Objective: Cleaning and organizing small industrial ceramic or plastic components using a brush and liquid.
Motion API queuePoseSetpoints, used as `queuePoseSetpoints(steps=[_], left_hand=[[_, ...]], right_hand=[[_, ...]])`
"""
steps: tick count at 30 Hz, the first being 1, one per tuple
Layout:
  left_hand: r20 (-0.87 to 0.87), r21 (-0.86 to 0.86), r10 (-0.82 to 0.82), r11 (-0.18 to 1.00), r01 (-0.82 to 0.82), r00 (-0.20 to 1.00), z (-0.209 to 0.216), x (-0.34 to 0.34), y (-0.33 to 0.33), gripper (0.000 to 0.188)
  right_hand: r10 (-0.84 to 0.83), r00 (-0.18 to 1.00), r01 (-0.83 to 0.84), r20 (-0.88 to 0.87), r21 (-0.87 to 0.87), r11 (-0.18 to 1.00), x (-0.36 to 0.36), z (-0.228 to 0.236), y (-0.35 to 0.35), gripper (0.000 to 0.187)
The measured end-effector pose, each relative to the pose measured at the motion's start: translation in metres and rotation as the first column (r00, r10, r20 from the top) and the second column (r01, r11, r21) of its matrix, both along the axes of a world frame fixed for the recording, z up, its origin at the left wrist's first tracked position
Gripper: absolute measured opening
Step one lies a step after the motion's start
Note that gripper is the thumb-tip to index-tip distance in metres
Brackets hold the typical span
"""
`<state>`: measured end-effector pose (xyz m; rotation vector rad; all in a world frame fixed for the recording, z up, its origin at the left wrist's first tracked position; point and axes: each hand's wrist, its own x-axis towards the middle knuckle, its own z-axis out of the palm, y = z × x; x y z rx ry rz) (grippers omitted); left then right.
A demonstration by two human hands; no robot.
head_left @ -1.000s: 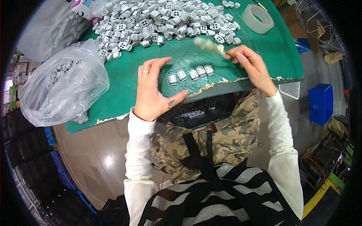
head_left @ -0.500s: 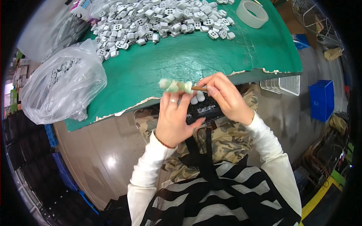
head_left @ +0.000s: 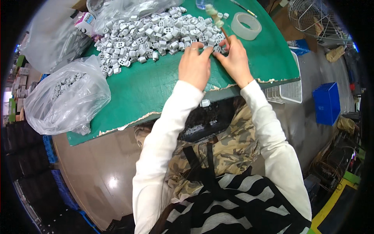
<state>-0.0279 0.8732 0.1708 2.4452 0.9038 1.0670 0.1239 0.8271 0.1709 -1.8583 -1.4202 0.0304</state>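
Note:
At the near edge of the pile of small light-grey moulded pieces (head_left: 163,37), my two hands are close together on the green-covered table (head_left: 163,78). My right hand (head_left: 237,58) is closed round a thin brown stick (head_left: 224,33) with a pale green wrapped end (head_left: 213,15), which points up and away over the pile. My left hand (head_left: 194,68) has its fingers bent down at the pieces; what they hold, if anything, is hidden. On my lap, below the table edge, sits a black tray (head_left: 194,134). One grey piece (head_left: 205,103) shows at its far side.
A clear plastic bag (head_left: 66,97) with grey pieces lies at left. A roll of clear tape (head_left: 246,26) and a slim pen-like tool (head_left: 244,7) are at far right. Beyond the table's right side are a white basket (head_left: 290,91), a blue bin (head_left: 326,103) and a wire fan (head_left: 311,19).
Both hands have moved forward from above my lap to the pile, the right one carrying the stick. Two grey pieces showed near my fingers earlier; one now shows at the tray.

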Motion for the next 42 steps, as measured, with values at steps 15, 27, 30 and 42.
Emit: queuePoseSetpoints(steps=[15, 27, 30, 42], left_hand=[[0.281, -0.774, 0.055, 0.603, 0.193, 0.958, 0.012, -0.089, -0.023, 0.015], [-0.103, 0.093, 0.181, 0.981, -0.171, 0.978, 0.019, -0.051, -0.044, 0.039], [-0.138, 0.059, 0.173, 0.984, -0.167, 0.975, 0.012, -0.036, -0.042, 0.035], [-0.026, -0.254, -0.132, 0.96, 0.121, 0.991, 0.017, -0.081, -0.028, 0.048]], right_hand=[[0.29, 0.575, -0.274, -0.765, 0.154, 0.949, -0.027, 0.026, -0.039, 0.035], [-0.12, 0.992, 0.119, 0.035, 0.019, 0.993, 0.018, 0.0, -0.019, 0.039], [0.002, 0.983, -0.009, -0.185, -0.036, 0.999, 0.008, 0.01, -0.018, 0.036], [0.461, 0.727, -0.589, -0.509, -0.118, 0.799, -0.032, 0.022, -0.032, 0.045]])
